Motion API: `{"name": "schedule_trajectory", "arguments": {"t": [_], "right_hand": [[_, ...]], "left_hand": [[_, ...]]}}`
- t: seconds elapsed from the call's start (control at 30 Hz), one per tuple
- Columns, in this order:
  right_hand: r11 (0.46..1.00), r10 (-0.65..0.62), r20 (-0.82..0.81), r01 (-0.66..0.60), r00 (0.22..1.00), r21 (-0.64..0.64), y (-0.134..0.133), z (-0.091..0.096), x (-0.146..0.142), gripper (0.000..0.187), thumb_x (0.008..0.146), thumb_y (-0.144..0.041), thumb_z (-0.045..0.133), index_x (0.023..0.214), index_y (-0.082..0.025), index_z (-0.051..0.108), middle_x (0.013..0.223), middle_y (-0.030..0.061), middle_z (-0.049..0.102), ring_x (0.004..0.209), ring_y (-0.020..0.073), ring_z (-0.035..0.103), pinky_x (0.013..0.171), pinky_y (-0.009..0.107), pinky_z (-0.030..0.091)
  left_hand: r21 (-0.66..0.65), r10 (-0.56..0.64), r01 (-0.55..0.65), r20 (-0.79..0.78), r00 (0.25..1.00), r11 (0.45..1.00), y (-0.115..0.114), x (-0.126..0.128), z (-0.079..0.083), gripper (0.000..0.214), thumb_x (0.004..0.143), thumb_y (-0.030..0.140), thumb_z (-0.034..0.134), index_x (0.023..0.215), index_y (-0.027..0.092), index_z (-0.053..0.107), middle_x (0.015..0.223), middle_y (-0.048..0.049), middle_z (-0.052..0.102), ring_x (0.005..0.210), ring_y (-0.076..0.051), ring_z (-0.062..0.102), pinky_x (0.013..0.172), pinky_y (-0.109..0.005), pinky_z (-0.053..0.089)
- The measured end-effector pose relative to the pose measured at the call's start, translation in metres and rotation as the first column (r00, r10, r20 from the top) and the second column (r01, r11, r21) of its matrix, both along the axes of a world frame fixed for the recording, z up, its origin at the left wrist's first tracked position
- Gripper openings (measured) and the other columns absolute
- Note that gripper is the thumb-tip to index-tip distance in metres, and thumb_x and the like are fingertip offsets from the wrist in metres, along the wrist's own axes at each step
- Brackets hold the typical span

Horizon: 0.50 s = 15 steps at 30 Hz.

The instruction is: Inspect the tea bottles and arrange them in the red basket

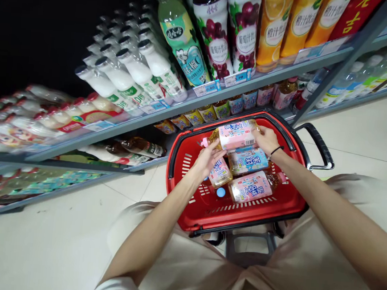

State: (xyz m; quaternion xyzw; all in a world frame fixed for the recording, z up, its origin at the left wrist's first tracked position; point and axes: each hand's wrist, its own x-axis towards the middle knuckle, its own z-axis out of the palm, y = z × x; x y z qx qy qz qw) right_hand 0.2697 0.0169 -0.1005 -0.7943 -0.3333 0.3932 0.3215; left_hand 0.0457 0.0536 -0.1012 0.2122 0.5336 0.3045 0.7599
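Observation:
A pink-labelled drink bottle (237, 135) lies on its side across the far part of a red shopping basket (188, 211). My right hand (265, 140) grips its base end, a dark band around the wrist. At the neck, by the pink cap, my left hand (208, 158) holds it with thumb and fingers on either side. Beneath it in the basket are a blue-labelled bottle (248, 161), another pink-labelled bottle (221, 172) partly behind my left hand, and a pink-labelled bottle (253, 187) nearer me.
Shelves on the far side carry white yogurt-drink bottles (129, 68), grape juice bottles (215, 39) and orange juice bottles (272, 30). Small tea bottles (235, 104) line the lower shelf behind the basket. The basket's black handle (323, 151) sticks out right. A grey stool (251, 245) stands between my legs.

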Motion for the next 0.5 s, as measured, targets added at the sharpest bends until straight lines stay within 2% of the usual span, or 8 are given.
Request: {"name": "schedule_trajectory", "arguments": {"t": [0.1,0.2,0.37,0.5], "right_hand": [[0.999,0.024,0.074,-0.021,0.997,-0.032,0.000,0.001,0.007,0.034,0.105,-0.040,0.056,0.122,-0.019,0.076,0.101,0.0070,0.080,0.075,0.0215,0.077,0.080,0.031,0.059],[0.995,0.088,0.157,-0.079,0.984,-0.061,-0.001,0.006,0.005,0.035,0.107,-0.037,0.052,0.125,-0.018,0.075,0.107,0.0101,0.080,0.092,0.0255,0.078,0.089,0.032,0.057],[0.984,0.160,0.171,-0.142,0.972,-0.111,-0.001,0.017,0.000,0.033,0.106,-0.030,0.050,0.126,-0.017,0.073,0.111,0.0122,0.080,0.106,0.0288,0.076,0.096,0.035,0.056],[0.981,0.177,0.196,-0.157,0.964,-0.117,0.002,0.017,0.000,0.035,0.099,-0.024,0.056,0.130,-0.014,0.069,0.119,0.0156,0.077,0.117,0.0327,0.073,0.103,0.039,0.054]], "left_hand": [[0.017,-0.037,0.037,-0.019,0.999,0.999,0.001,0.004,0.002,0.023,0.104,0.026,0.066,0.112,0.006,0.072,0.107,-0.0180,0.079,0.103,-0.021,0.078,0.111,-0.036,0.058],[0.056,-0.138,0.144,-0.100,0.985,0.988,0.001,0.004,0.002,0.027,0.107,0.030,0.062,0.112,0.004,0.071,0.103,-0.0191,0.080,0.102,-0.022,0.079,0.110,-0.037,0.058],[0.095,-0.296,0.337,-0.302,0.906,0.937,-0.001,0.006,0.004,0.036,0.114,0.032,0.043,0.119,0.002,0.064,0.100,-0.0221,0.080,0.100,-0.023,0.080,0.106,-0.038,0.059],[0.056,-0.398,0.444,-0.352,0.847,0.894,0.001,0.006,0.013,0.036,0.115,0.032,0.039,0.120,0.004,0.060,0.090,-0.0185,0.080,0.087,-0.022,0.079,0.096,-0.037,0.061]]}}
